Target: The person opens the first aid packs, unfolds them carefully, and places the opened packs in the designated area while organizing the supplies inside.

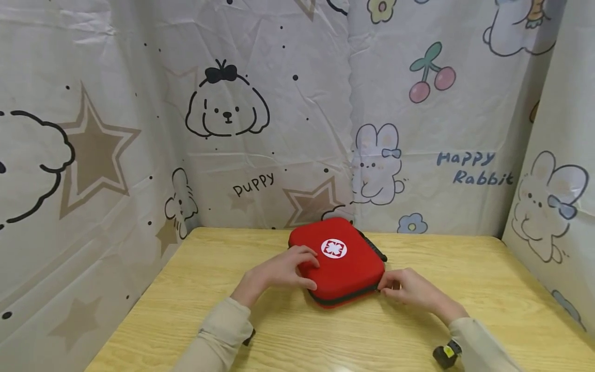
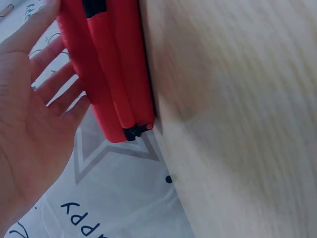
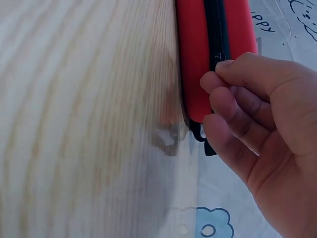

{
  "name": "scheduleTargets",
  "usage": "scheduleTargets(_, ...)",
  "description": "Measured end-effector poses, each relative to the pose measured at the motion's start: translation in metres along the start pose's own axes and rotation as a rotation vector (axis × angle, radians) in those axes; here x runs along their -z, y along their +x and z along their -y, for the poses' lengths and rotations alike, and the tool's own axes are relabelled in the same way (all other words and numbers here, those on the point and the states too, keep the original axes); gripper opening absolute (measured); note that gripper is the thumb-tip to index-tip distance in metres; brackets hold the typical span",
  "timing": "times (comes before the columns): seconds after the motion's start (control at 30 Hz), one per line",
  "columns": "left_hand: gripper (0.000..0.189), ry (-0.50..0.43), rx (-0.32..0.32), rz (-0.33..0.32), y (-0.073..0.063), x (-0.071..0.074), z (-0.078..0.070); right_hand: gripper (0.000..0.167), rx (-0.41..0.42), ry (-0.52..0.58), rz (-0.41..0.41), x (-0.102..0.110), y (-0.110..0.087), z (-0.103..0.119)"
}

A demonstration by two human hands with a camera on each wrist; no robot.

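A red zippered first-aid case [image 1: 346, 276] with a white round emblem [image 1: 333, 248] on its lid lies flat on the table. My left hand [image 1: 285, 268] rests on its left side, fingers spread over the lid and thumb near the front edge; the left wrist view shows the fingers against the red side wall [image 2: 81, 64]. At the front right corner my right hand [image 1: 411, 292] pinches the zipper pull between thumb and forefinger, which mostly hide it. In the right wrist view the black zipper [image 3: 216, 34] runs along the case wall up to those fingertips.
A black carry handle [image 1: 374, 247] sticks out at the case's back right side. The light wooden table [image 1: 223, 253] meets printed curtains [image 1: 260, 103] at the back and both sides. A small black device [image 1: 447, 355] is on my right wrist.
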State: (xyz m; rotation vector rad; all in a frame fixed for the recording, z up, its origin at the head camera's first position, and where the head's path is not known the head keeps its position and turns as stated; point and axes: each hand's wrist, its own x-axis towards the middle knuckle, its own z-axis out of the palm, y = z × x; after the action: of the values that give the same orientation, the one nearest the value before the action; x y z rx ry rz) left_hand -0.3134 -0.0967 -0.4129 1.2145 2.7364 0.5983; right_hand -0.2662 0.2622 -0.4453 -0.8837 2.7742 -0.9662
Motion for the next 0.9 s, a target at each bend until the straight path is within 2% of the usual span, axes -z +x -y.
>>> scheduleTargets(0.23, 0.046, 0.041, -0.003, -0.029, 0.002, -0.003, -0.001, 0.004, 0.031, -0.018, -0.008, 0.002, -0.001, 0.004)
scheduleTargets(0.5, 0.048, 0.202, -0.023, -0.087, 0.006, -0.011, -0.017, 0.007, 0.060, 0.009, 0.026, -0.002, -0.001, 0.011)
scheduleTargets(0.9, 0.056, 0.396, 0.018, -0.129, 0.015, -0.025, -0.037, 0.006, 0.095, -0.002, 0.056, -0.012, 0.001, 0.019)
